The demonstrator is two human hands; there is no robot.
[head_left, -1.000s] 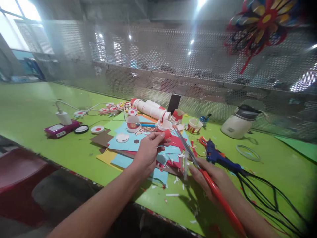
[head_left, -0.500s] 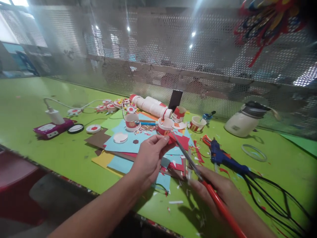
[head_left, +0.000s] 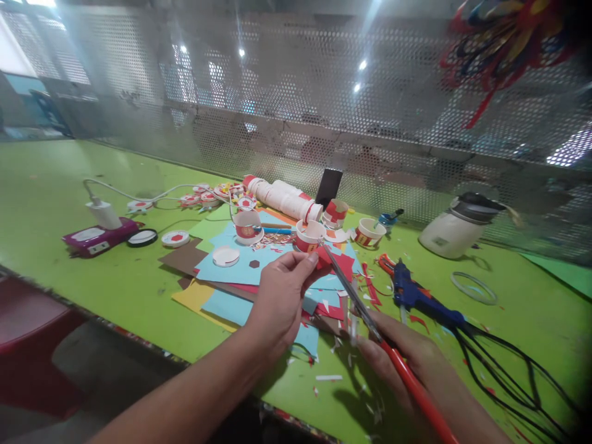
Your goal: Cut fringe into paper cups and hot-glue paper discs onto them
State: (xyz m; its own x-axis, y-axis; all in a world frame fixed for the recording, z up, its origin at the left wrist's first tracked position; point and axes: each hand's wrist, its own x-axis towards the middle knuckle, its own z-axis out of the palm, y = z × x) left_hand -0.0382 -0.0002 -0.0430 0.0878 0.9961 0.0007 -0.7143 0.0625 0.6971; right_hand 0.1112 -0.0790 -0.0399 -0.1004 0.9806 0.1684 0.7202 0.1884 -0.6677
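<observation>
One view only, from the head camera, looking down over both forearms. Pinches a small red paper piece (head_left: 325, 258) between thumb and fingertips of the left hand (head_left: 280, 296), raised just above the coloured paper sheets (head_left: 240, 268) at mid-table. Grips long red-handled scissors (head_left: 355, 299) in the right hand (head_left: 402, 361), fingers curled round the handle, lower than the left hand and to its right.

Lays the scissors' long axis on a diagonal: red handle near the body at lower right, steel blades slanting up and away to the far left. Points the tips at the red paper piece, right beside the left fingertips, and beyond it toward a paper cup (head_left: 309, 234). Cannot tell whether the blades stand parted; thin and blurred.

Shows a blue glue gun (head_left: 416, 295) lying just right of the blades on the green table (head_left: 92, 290), its black cord trailing off to the right. Shows stacked cups (head_left: 282, 196) lying on their side behind the sheets, and a white pot (head_left: 451, 234) well apart at far right.
</observation>
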